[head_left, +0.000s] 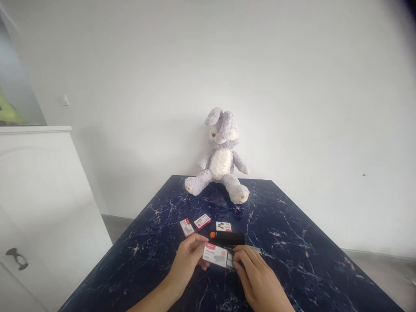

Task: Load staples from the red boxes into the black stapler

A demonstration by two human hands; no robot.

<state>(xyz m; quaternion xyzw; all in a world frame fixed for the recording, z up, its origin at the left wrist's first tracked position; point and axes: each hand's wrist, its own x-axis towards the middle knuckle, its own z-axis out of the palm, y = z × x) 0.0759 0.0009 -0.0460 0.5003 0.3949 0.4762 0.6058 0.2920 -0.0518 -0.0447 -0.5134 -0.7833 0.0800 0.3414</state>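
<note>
My left hand point(190, 256) is closed on the left end of a small red and white staple box point(215, 255), thumb on top and fingers beneath. A grey-white piece point(230, 260) shows at the box's right end; I cannot tell if it is staples or an inner tray. The fingers of my right hand point(256, 273) are pinched around that end. Just behind the box lies a black, stapler-like object point(229, 238) with an orange tip. A thin, pale strip point(258, 250) pokes out beyond my right knuckles, mostly hidden.
Two red and white boxes, a left one point(186, 227) and a right one point(202, 222), lie beyond my left hand. A white box with a picture point(224, 226) lies behind the black object. A plush rabbit point(222, 162) sits at the dark marbled table's point(292, 242) far edge. A white cabinet point(45, 195) stands left.
</note>
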